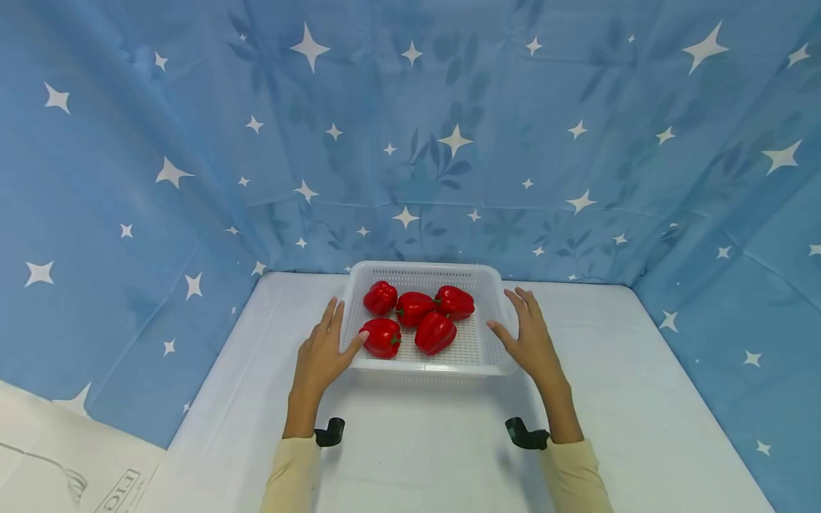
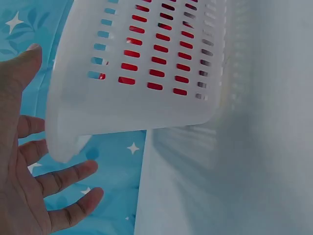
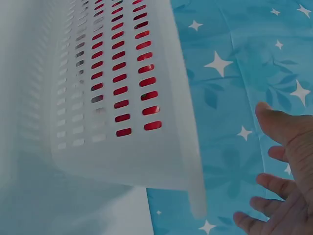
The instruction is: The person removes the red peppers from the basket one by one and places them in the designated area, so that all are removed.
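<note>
A white plastic basket (image 1: 423, 368) with slotted sides stands at the far side of the table, holding several red bell peppers (image 1: 435, 333). My left hand (image 1: 319, 356) is at the basket's left end, fingers spread, its thumb over the near left corner. In the left wrist view the left hand (image 2: 29, 181) has its fingers around the outside of the rim, gripping nothing. Beyond the right end is my right hand (image 1: 531, 345), fingers apart and relaxed. The right wrist view shows a gap between the right hand (image 3: 283, 181) and the basket wall (image 3: 122, 161).
The table (image 1: 423, 449) has a white cover. A blue curtain (image 1: 417, 142) with white stars hangs behind it and along both sides. Black wrist mounts (image 1: 330, 432) sit at both cuffs. Pale printed material (image 1: 64, 456) lies at the lower left.
</note>
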`<state>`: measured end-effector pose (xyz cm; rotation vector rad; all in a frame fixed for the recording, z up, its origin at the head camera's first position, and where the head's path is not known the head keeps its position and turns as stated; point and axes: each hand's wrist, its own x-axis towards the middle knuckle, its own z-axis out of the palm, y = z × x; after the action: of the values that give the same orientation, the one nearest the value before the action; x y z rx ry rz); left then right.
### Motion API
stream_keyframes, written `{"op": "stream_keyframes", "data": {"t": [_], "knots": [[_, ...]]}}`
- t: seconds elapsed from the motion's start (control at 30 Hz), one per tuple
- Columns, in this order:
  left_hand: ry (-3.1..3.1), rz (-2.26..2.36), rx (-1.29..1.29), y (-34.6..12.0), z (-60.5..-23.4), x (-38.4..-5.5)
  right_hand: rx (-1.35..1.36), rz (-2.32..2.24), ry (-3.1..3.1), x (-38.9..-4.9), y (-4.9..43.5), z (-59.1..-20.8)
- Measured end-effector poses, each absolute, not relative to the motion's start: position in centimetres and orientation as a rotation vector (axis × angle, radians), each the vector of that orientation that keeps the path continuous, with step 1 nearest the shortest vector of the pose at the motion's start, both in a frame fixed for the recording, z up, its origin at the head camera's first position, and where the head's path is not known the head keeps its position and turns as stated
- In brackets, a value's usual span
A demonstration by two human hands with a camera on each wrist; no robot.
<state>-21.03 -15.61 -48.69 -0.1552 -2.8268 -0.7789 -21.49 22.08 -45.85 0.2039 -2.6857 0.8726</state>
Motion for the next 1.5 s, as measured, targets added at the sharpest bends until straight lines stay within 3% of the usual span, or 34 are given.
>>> {"op": "stream_keyframes", "data": {"t": [0.3, 0.63, 1.13, 1.5], "knots": [[-2.902, -0.989, -0.159, -15.3, -49.9, -21.0, 0.201, 1.327, -2.587, -22.7, 22.0, -45.4], [-2.882, -1.077, -0.148, -14.9, -50.4, -21.4, 0.186, 1.678, -2.644, -26.3, 22.4, -45.1], [-2.891, -1.105, -0.120, -14.9, -50.4, -21.2, 0.430, 1.609, -2.979, -33.0, 20.6, -45.1], [-2.871, -1.112, -0.104, -14.9, -50.5, -20.8, 0.360, 1.606, -3.023, -34.2, 19.2, -46.8]]}}
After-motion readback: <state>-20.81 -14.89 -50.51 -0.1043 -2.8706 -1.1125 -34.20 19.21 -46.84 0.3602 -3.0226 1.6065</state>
